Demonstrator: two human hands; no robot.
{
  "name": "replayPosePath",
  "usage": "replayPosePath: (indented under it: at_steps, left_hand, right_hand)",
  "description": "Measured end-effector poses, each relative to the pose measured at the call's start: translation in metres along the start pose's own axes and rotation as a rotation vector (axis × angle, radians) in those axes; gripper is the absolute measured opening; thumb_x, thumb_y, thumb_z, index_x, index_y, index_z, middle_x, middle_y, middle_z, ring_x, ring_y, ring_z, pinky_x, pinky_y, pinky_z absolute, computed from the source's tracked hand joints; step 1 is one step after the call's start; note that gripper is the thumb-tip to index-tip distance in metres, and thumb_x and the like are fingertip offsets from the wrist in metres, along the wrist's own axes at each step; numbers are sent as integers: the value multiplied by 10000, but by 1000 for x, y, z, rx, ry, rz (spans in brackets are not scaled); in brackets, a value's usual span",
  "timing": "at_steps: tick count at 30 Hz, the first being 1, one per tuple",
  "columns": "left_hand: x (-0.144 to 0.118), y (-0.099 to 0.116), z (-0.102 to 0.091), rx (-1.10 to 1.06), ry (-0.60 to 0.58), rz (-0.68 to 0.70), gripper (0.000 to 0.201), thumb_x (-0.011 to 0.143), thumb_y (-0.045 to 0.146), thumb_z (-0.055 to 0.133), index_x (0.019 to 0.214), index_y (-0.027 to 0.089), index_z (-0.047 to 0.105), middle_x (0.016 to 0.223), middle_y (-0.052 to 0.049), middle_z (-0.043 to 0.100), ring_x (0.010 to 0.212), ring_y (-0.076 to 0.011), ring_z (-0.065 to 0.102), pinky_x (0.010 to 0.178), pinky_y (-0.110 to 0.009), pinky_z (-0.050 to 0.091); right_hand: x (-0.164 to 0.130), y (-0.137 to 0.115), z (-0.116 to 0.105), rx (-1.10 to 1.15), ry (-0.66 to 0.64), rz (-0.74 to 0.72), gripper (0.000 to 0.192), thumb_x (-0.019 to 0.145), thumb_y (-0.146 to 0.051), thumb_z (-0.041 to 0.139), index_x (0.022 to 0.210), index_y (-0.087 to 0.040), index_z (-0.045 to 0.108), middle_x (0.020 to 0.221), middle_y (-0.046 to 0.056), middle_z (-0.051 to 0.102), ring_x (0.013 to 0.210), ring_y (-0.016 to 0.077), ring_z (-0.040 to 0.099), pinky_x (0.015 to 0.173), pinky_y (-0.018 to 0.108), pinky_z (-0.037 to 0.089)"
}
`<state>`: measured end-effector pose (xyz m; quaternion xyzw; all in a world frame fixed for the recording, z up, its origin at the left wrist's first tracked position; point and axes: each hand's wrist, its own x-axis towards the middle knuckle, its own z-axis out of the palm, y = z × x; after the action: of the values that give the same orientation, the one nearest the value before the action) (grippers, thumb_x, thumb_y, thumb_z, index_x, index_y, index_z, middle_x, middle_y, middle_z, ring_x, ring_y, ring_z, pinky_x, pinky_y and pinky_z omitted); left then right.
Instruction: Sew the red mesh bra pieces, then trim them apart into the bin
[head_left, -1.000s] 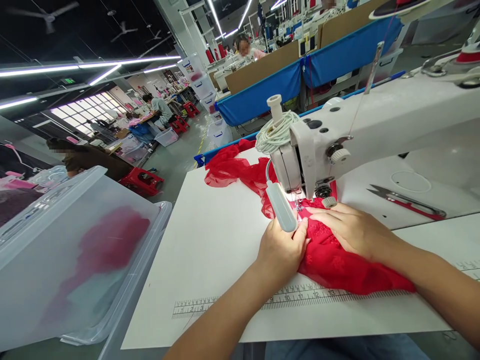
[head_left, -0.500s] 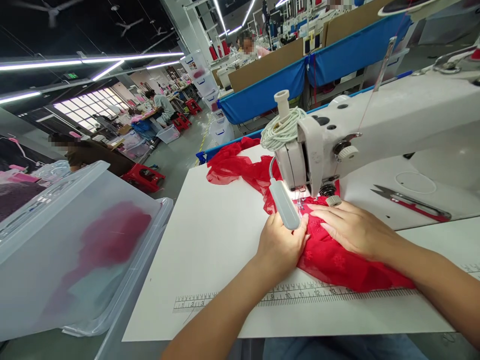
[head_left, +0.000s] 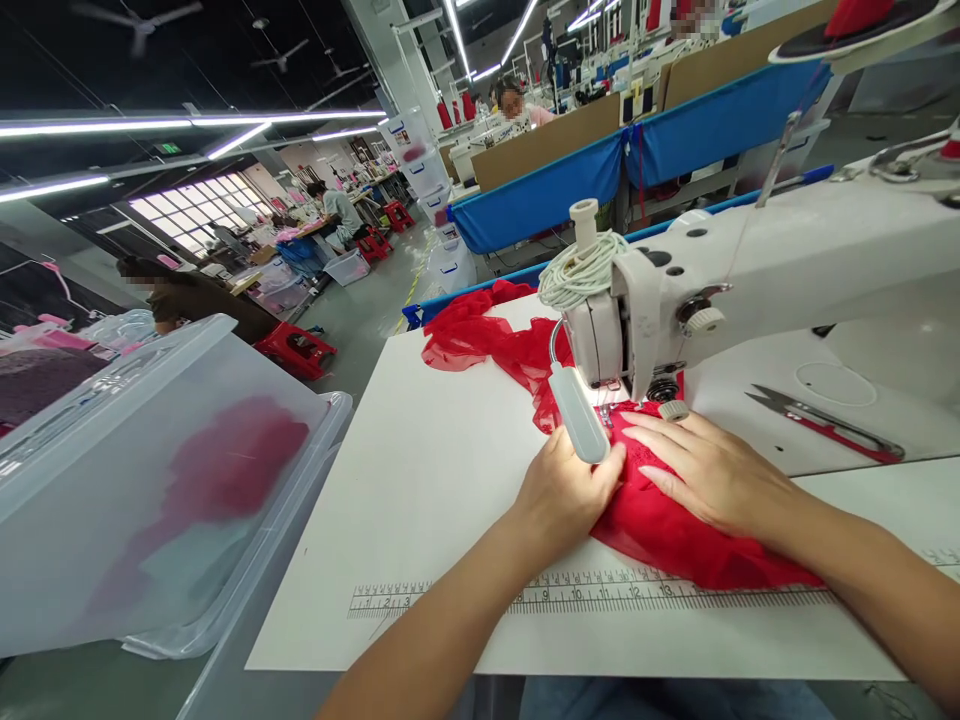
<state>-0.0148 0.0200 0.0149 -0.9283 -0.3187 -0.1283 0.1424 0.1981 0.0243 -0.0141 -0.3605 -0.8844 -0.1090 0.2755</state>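
Sheer red fabric [head_left: 675, 540] lies bunched under the needle end of a white sewing machine [head_left: 795, 250], and more of it trails off behind to the far left of the table. At the fabric's left edge, my left hand [head_left: 559, 495] is closed, thumb along the cloth; a small grey lamp [head_left: 579, 415] hides some of its fingers. My right hand [head_left: 720, 475] lies flat on the cloth, fingers stretched toward the presser foot [head_left: 606, 415]. Light from the lamp falls around the needle.
Thread snips [head_left: 825, 425] with a red handle lie on the machine bed at right. A printed ruler [head_left: 555, 598] runs along the white table's [head_left: 420, 480] front. Left of the table stands a translucent plastic bin [head_left: 150, 500]. People sit at other stations farther back.
The camera view has shifted slightly. The red fabric under my hands has moved a little and its folds have changed; both hands stay beside the needle.
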Motion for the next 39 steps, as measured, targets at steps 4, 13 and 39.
replayPosePath:
  at_steps: [4,13,39]
  left_hand:
    - [-1,2,-8,-191,-100,49,411,1046,279,254,821,159,577,731,-33,578,574,-143,491,493,-281,340]
    - [-6,4,-12,-201,-132,-9,626,1012,565,168,1143,100,565,782,-66,639,616,-194,576,541,-316,407]
    - [-12,9,-2,16,94,-22,818,913,737,207,1191,127,676,967,-163,700,752,-243,608,677,-346,409]
  right_hand:
    - [-5,-2,-6,79,-21,25,343,963,-186,408,1207,-91,627,1220,172,674,1029,279,625,843,411,551]
    - [-8,-6,-20,169,-24,-52,301,861,-42,418,861,-196,677,965,72,752,909,217,661,799,368,482]
    - [-5,2,-19,85,12,-72,285,847,-1,431,859,-146,676,965,88,770,871,229,706,753,360,541]
